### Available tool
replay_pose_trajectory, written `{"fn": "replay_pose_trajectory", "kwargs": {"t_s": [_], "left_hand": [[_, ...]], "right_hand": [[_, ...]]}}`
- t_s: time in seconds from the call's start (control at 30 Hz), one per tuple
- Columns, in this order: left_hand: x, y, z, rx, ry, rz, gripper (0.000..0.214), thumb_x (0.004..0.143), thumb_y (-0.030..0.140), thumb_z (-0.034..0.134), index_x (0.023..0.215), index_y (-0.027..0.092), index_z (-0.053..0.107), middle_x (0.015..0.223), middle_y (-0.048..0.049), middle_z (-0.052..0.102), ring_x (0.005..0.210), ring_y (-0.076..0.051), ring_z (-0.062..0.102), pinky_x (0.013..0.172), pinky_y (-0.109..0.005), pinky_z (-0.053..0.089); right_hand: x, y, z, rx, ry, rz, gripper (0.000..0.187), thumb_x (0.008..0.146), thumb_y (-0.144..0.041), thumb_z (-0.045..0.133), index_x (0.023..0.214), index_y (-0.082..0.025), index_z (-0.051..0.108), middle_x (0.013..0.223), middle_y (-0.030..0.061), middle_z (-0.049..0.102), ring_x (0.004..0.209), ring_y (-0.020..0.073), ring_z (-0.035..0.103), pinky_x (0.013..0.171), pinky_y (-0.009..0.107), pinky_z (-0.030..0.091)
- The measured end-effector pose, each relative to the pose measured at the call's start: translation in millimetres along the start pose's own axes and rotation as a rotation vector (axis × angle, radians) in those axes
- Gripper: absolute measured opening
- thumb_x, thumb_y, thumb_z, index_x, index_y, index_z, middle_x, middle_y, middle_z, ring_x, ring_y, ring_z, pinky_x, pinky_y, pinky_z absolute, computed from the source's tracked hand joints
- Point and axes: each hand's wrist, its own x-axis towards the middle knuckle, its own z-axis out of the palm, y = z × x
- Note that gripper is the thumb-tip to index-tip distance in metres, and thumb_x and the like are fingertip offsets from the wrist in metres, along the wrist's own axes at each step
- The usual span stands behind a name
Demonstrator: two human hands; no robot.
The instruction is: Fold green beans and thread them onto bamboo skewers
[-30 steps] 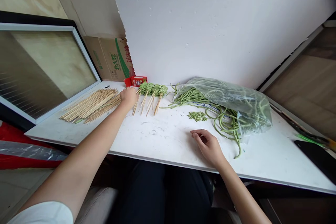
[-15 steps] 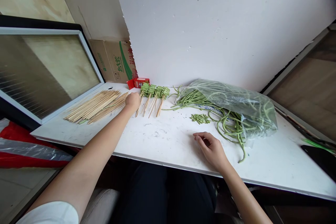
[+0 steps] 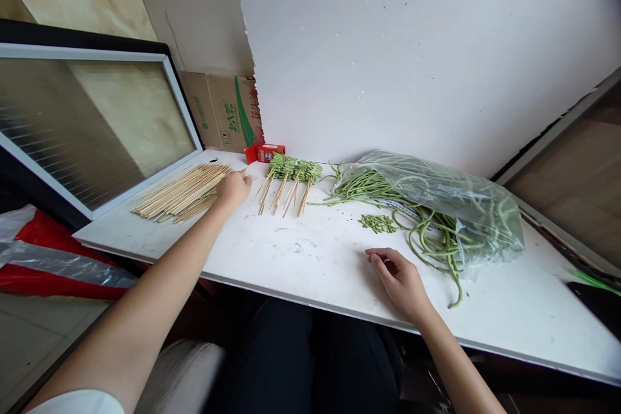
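My left hand [image 3: 234, 189] reaches over the right end of a pile of bamboo skewers [image 3: 182, 189]. Its fingers are closed near the skewer tips, and whatever they may hold is hidden. Just right of it lie several skewers threaded with green bean pieces [image 3: 294, 168], their bare sticks pointing towards me. My right hand [image 3: 398, 278] rests on the white table [image 3: 310, 265], loosely curled with a gap between thumb and fingers and nothing visible in it. Beyond that hand sits a small heap of cut bean pieces [image 3: 378, 224].
Long green beans [image 3: 429, 236] spill from a clear plastic bag [image 3: 456, 197] at the right. A small red box [image 3: 270, 152] stands behind the threaded skewers, with a cardboard carton [image 3: 226, 113] further back. A white foam board [image 3: 412, 71] walls off the rear; a framed glass panel [image 3: 121, 123] leans left.
My left hand has moved left, away from the threaded bean skewers and onto the bare skewer pile. My right hand stays put; the view has shifted slightly.
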Motion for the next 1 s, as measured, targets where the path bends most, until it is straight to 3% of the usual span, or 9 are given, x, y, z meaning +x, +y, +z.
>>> {"fn": "replay_pose_trajectory", "kwargs": {"t_s": [0.13, 0.23, 0.37, 0.57, 0.7, 1.0], "left_hand": [[-18, -67, -16.5, 0.007, -0.029, -0.038, 0.026, 0.09, 0.032, 0.063, 0.105, 0.02, 0.081, 0.113, -0.0153, 0.08, 0.106, -0.033, 0.073, 0.086, -0.037, 0.055], [-40, -114, -20.7, 0.008, -0.047, -0.054, 0.022, 0.089, 0.031, 0.065, 0.1, 0.02, 0.081, 0.108, -0.0119, 0.081, 0.102, -0.031, 0.074, 0.081, -0.034, 0.054], [-65, -152, -16.4, 0.053, -0.048, 0.0, 0.021, 0.091, 0.033, 0.064, 0.098, 0.022, 0.08, 0.107, -0.0087, 0.082, 0.1, -0.029, 0.074, 0.078, -0.032, 0.053], [-78, -168, -11.0, 0.117, -0.001, 0.046, 0.026, 0.095, 0.031, 0.056, 0.101, 0.022, 0.08, 0.113, -0.0101, 0.08, 0.102, -0.031, 0.073, 0.081, -0.035, 0.053], [-72, -172, -10.0, 0.129, 0.002, 0.031, 0.032, 0.097, 0.028, 0.051, 0.108, 0.021, 0.079, 0.118, -0.0123, 0.079, 0.107, -0.031, 0.072, 0.084, -0.035, 0.054], [-56, -168, -4.7, 0.122, -0.062, 0.015, 0.028, 0.091, 0.029, 0.056, 0.098, 0.02, 0.081, 0.106, -0.0143, 0.08, 0.103, -0.032, 0.073, 0.084, -0.034, 0.053]], "right_hand": [[0, -1, -1, 0.008, 0.005, 0.026, 0.047, 0.099, -0.061, 0.058, 0.117, -0.021, 0.076, 0.102, 0.0107, 0.078, 0.076, 0.0231, 0.067, 0.074, 0.038, 0.053], [0, -1, -1, 0.004, -0.001, 0.021, 0.047, 0.099, -0.061, 0.058, 0.116, -0.021, 0.076, 0.102, 0.0109, 0.079, 0.074, 0.023, 0.067, 0.072, 0.038, 0.053], [2, 1, 0, -0.008, 0.006, 0.016, 0.048, 0.098, -0.062, 0.058, 0.115, -0.021, 0.076, 0.102, 0.0119, 0.079, 0.074, 0.0241, 0.069, 0.069, 0.037, 0.054], [2, 0, -1, -0.031, 0.008, 0.026, 0.049, 0.096, -0.063, 0.059, 0.114, -0.021, 0.076, 0.102, 0.0118, 0.08, 0.081, 0.027, 0.074, 0.072, 0.038, 0.057], [3, -3, -2, -0.045, 0.012, 0.021, 0.049, 0.093, -0.064, 0.061, 0.111, -0.022, 0.077, 0.101, 0.0122, 0.081, 0.081, 0.0285, 0.075, 0.071, 0.039, 0.058], [3, -2, -1, -0.072, 0.018, -0.001, 0.046, 0.094, -0.063, 0.06, 0.108, -0.023, 0.078, 0.099, 0.0114, 0.081, 0.078, 0.0278, 0.074, 0.069, 0.039, 0.058]]}}
